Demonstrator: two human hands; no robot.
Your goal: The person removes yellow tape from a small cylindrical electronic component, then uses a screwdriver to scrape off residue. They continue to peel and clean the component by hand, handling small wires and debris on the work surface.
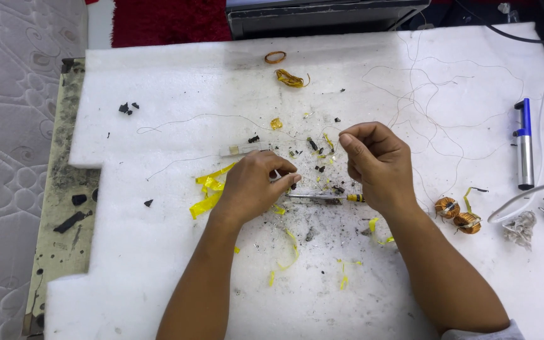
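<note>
Pinching is what both of your hands are doing over the middle of the white foam sheet. Your left hand has its fingers pressed together on something small near the frame's centre; it is too small to name, though it looks like one end of the thin wire. Your right hand is curled, thumb and forefinger closed on what seems the same fine strand at its upper left tip.

What could go wrong: the wire is hair-thin and loops loosely across the upper right of the sheet, so a sharp tug could probably snap it or snag it on the yellow tape scraps and dark debris strewn beneath your hands. It could also slip from the pinch, since so little of it sits between the fingertips. Your right wrist lies over the small screwdriver, which may roll or be knocked.

The strand, as far as can be told, runs between your two pinches, just above the screwdriver, and trails away leftward and to the upper right. Two copper coils sit right of your right forearm, well apart from the fingers, and a blue-capped pen-like tool lies at the right edge.
</note>
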